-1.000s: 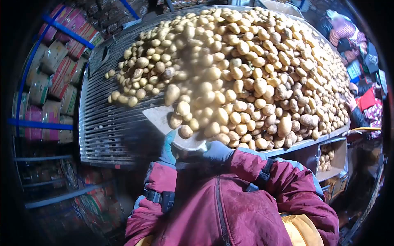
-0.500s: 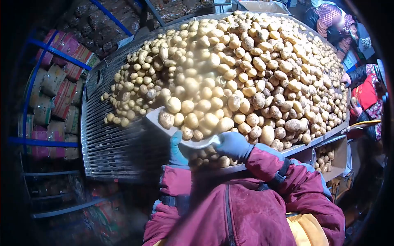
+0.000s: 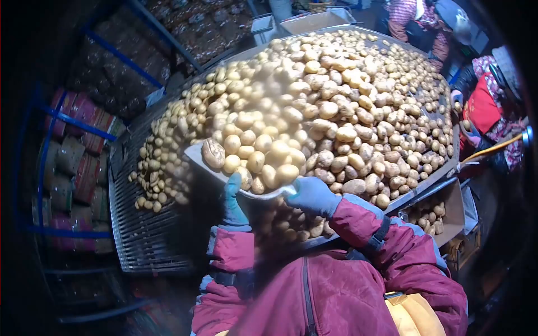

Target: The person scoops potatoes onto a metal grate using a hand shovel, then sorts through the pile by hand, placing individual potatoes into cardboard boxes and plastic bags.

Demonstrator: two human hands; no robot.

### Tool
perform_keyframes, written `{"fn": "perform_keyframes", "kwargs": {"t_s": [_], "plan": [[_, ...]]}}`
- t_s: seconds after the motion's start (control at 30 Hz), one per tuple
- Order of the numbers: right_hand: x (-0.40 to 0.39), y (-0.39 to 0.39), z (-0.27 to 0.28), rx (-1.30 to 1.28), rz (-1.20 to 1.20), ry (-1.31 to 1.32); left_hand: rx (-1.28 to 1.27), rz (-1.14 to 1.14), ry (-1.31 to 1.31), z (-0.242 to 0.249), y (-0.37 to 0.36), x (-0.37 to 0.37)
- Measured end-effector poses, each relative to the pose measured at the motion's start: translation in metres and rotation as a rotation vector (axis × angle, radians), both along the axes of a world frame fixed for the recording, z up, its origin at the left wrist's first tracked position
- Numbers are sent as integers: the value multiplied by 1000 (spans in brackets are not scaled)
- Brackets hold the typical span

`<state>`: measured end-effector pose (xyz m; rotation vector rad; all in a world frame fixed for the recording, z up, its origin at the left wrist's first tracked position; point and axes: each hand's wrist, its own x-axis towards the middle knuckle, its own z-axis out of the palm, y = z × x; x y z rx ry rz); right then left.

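Blue work gloves cover both of my hands. My left hand (image 3: 233, 206) grips the near edge of a pale, shallow scoop (image 3: 195, 155), thumb up against its rim. My right hand (image 3: 314, 196) is closed on the scoop's right end. Several potatoes (image 3: 256, 162) lie in the scoop, one of them larger and dirt-stained at its left corner. Beyond and around it spreads a large heap of potatoes (image 3: 358, 117); a blurred, bright patch hides where the scoop's far edge meets the heap. Some potatoes also show below the scoop, near the table's front edge.
The slatted metal table (image 3: 151, 241) carries the heap. An open carton (image 3: 457, 215) with potatoes stands below its right front edge. Stacked cartons (image 3: 73, 168) sit behind blue rails at left. Two people (image 3: 485, 106) are at the right side. Boxes (image 3: 314, 23) stand at the back.
The view has shifted and turned a little. The scoop, still in both hands, sits slightly further left in view, and the potatoes in it have settled differently. Both hands keep their grip.
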<state>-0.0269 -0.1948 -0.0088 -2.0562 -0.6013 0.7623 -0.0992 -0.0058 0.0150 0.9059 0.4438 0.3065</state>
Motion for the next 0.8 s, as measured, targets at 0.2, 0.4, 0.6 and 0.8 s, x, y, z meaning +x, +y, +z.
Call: {"fn": "perform_keyframes", "kwargs": {"t_s": [0.2,0.4,0.6,0.8], "plan": [[37,-44,2,135,-172,23,99,-58,-19,7,-26,53],[89,-104,-11,269,-287,-109,52,-215,-16,22,-72,113],[134,-145,-8,475,-435,308,333,-337,-13,9,-80,107],[152,-155,-3,716,-567,709,167,-407,-27,-24,-46,84]]}}
